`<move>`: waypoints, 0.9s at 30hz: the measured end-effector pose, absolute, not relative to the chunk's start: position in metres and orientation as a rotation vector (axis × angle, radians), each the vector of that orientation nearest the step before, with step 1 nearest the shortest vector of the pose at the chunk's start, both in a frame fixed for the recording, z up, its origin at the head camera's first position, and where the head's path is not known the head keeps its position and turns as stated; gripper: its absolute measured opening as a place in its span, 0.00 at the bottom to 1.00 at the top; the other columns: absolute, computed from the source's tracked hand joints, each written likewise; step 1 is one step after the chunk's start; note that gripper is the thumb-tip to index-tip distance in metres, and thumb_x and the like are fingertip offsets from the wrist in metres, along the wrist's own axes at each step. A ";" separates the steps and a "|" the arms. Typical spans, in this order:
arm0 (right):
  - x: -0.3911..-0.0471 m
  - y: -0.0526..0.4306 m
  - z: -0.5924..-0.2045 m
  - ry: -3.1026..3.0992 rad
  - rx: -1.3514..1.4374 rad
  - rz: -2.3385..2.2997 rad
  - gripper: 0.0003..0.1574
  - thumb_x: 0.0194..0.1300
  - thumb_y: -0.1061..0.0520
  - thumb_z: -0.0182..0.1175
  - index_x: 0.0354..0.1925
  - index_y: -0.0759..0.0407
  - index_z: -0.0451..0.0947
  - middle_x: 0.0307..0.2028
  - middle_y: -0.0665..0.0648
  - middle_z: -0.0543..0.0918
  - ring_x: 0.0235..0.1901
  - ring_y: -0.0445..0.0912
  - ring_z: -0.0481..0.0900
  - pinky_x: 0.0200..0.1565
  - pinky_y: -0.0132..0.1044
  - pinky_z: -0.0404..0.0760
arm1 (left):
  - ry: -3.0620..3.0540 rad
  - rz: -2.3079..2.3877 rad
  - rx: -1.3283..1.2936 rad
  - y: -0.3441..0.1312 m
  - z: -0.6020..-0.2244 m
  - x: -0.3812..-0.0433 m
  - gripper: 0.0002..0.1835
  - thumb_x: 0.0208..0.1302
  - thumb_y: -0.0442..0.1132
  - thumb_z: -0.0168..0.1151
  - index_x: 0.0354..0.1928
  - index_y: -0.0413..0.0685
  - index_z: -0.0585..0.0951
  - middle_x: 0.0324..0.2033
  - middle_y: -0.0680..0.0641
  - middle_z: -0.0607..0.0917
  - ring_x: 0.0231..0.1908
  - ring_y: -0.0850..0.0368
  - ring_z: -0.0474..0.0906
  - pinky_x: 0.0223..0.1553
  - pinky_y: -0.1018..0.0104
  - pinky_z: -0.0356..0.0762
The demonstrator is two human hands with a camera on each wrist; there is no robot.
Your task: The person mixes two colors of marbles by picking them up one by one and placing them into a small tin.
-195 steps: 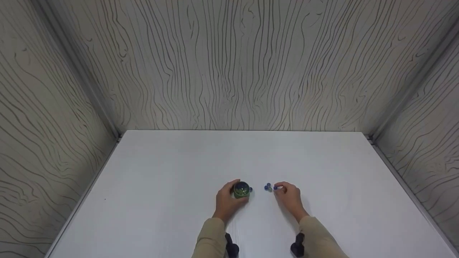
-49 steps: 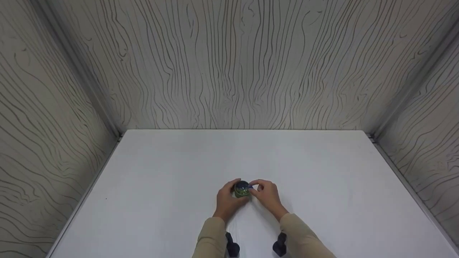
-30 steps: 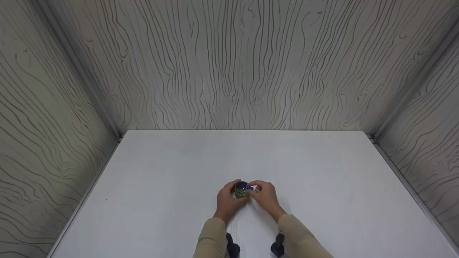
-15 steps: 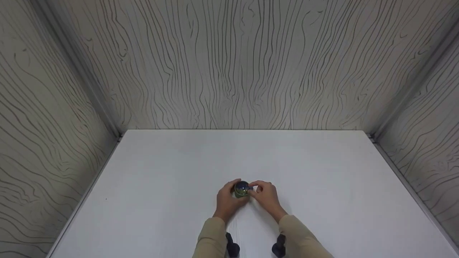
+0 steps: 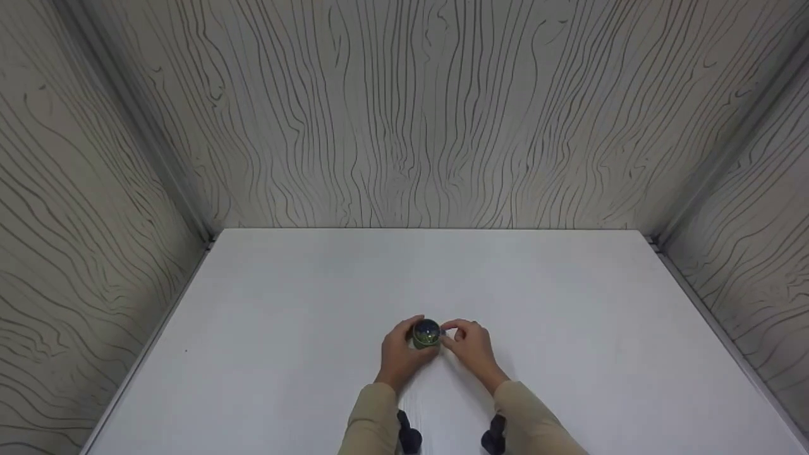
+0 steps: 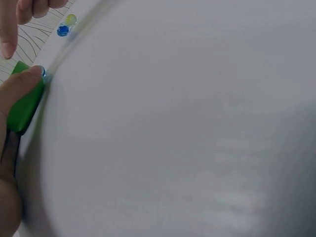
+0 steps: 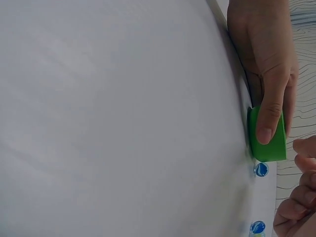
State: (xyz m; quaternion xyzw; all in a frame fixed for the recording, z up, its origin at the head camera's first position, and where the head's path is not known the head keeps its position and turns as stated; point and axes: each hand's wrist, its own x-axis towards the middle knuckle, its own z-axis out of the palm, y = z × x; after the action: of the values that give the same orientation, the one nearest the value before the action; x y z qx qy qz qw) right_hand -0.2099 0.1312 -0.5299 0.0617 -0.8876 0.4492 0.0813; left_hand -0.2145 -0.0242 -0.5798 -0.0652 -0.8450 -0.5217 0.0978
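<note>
My left hand (image 5: 402, 355) grips a small green cup (image 7: 269, 148) that stands upright on the white table; blue and greenish marbles (image 5: 426, 332) show inside it. The left thumb lies along the cup's side. My right hand (image 5: 471, 346) is at the cup's right rim, index finger and thumb slightly apart, other fingers curled. In the wrist views no marble shows between its fingertips. Beside the cup's base sits one blue marble (image 7: 261, 169). Farther off lie another blue marble (image 6: 63, 30) and a yellow-green marble (image 6: 71, 19), hidden in the head view by the right hand.
The white tabletop (image 5: 303, 291) spreads around both hands. Wood-grain patterned panels (image 5: 404, 114) stand behind it and at either side. Both forearms are in beige sleeves (image 5: 373, 417), with a dark camera mount (image 5: 409, 436) at the left wrist.
From the marbles at the right, my right hand has come left to the cup. A blue marble pinched at the rim a second ago no longer shows in its fingers. The left hand stays put.
</note>
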 end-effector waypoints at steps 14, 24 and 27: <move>-0.211 0.134 -0.535 -2.661 0.182 1.344 0.10 0.52 0.65 0.69 0.36 0.64 0.84 0.17 0.46 0.64 0.19 0.32 0.58 0.25 0.24 0.60 | -2.500 -1.590 -0.158 -0.023 -0.579 -0.215 0.32 0.48 0.41 0.74 0.59 0.47 0.77 0.56 0.45 0.83 0.59 0.49 0.78 0.65 0.55 0.75; -0.210 0.134 -0.539 -2.702 0.121 1.397 0.12 0.53 0.66 0.66 0.39 0.65 0.83 0.18 0.46 0.64 0.19 0.34 0.59 0.25 0.24 0.61 | -2.495 -1.600 -0.144 -0.023 -0.578 -0.215 0.33 0.48 0.41 0.75 0.59 0.47 0.77 0.56 0.46 0.83 0.59 0.50 0.78 0.65 0.55 0.75; -0.210 0.133 -0.542 -2.713 0.112 1.412 0.13 0.53 0.67 0.66 0.41 0.66 0.82 0.18 0.46 0.64 0.19 0.34 0.59 0.22 0.24 0.59 | -2.506 -1.581 -0.159 -0.023 -0.577 -0.214 0.33 0.48 0.42 0.75 0.59 0.47 0.77 0.56 0.45 0.83 0.59 0.50 0.79 0.64 0.56 0.76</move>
State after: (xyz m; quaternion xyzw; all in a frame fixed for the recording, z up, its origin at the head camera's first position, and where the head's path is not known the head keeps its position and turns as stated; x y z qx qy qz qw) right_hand -0.2105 0.1335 -0.5421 0.0367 -0.8857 0.4610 0.0403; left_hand -0.2141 -0.0234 -0.5768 -0.0533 -0.8413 -0.5309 0.0871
